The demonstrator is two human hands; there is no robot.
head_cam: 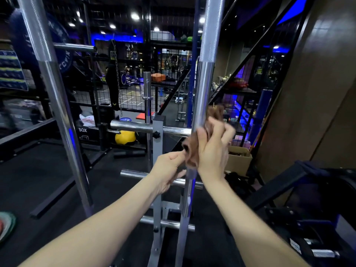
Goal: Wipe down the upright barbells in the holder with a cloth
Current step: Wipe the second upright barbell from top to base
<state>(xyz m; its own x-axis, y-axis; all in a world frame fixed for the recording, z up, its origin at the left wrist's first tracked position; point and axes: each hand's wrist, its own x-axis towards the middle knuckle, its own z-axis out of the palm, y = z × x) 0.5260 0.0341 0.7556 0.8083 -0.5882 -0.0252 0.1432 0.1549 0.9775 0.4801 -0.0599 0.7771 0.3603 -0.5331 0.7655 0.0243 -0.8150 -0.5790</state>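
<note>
Two chrome barbells stand upright before me. The right barbell (204, 83) runs through the middle of the view and the left barbell (57, 105) leans at the left. A brown cloth (192, 151) is wrapped around the right barbell about halfway up. My right hand (213, 149) grips the cloth against the bar, its fingers blurred. My left hand (167, 170) pinches the cloth's lower left edge with thumb and finger, just left of the bar. The holder at the foot of the bars is out of sight.
A grey plate rack post (158, 170) with chrome horizontal pegs stands right behind my hands. A shorter upright bar (147, 97) rises behind it. A yellow ball (125, 137) and a cardboard box (238, 158) lie on the black floor. Dark equipment crowds the lower right.
</note>
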